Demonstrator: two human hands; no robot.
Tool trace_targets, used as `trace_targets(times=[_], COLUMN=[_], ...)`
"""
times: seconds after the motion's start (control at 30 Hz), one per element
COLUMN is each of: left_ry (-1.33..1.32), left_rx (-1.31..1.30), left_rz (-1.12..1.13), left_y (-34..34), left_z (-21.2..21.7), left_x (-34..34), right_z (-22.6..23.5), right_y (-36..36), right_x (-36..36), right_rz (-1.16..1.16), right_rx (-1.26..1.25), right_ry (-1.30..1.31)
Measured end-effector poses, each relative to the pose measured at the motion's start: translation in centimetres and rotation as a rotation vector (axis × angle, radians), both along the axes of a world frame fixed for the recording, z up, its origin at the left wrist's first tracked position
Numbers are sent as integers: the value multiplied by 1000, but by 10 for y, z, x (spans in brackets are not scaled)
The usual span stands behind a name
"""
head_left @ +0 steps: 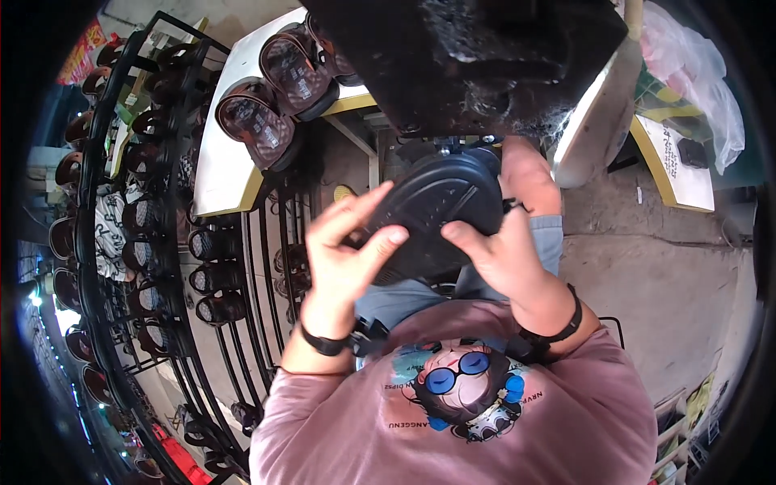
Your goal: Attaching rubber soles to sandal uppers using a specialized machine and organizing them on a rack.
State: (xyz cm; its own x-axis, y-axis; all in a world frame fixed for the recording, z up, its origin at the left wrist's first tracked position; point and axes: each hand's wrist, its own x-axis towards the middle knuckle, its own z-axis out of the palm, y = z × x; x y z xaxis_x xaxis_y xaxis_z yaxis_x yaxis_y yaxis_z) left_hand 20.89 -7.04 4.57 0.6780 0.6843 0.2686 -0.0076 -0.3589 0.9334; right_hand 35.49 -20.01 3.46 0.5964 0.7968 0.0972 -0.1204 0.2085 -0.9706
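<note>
Hands are both clamping a black shoe sole (440, 206): my left hand (347, 250) gripping at its eight o'clock, my right hand (497, 250) at four o'clock.

A footwear workshop: a black metal rack (162, 267) full of brown sandals (259, 121).

- You are holding a black shoe sole (440, 206) up in front of you, its grooved underside facing you.
- It is sitting tilted between your hands, above your lap, with its far end pointing toward the dark machine.
</note>
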Motion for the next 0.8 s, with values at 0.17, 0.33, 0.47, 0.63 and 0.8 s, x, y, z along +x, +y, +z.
trace_targets(times=[0.17,0.33,0.47,0.63,0.8], left_ry=[-317,-74,-159,-400,-606], left_rx=[-390,-290,-424,-568,-669], left_rz=[-215,-351,-314,-116,19], left_y=[-38,-17,-23,-50,-57], left_z=[-18,-12,-13,-26,-37], left_x=[21,37,39,34,25], right_z=[26,52,47,9,-55], right_y=[-3,11,16,-25,-62], right_x=[30,46,52,24,2], right_rz=[-238,-91,-172,-595,480], right_rx=[-53,-363,-218,93,-57], right_ry=[-537,-628,-751,-1163,-768])
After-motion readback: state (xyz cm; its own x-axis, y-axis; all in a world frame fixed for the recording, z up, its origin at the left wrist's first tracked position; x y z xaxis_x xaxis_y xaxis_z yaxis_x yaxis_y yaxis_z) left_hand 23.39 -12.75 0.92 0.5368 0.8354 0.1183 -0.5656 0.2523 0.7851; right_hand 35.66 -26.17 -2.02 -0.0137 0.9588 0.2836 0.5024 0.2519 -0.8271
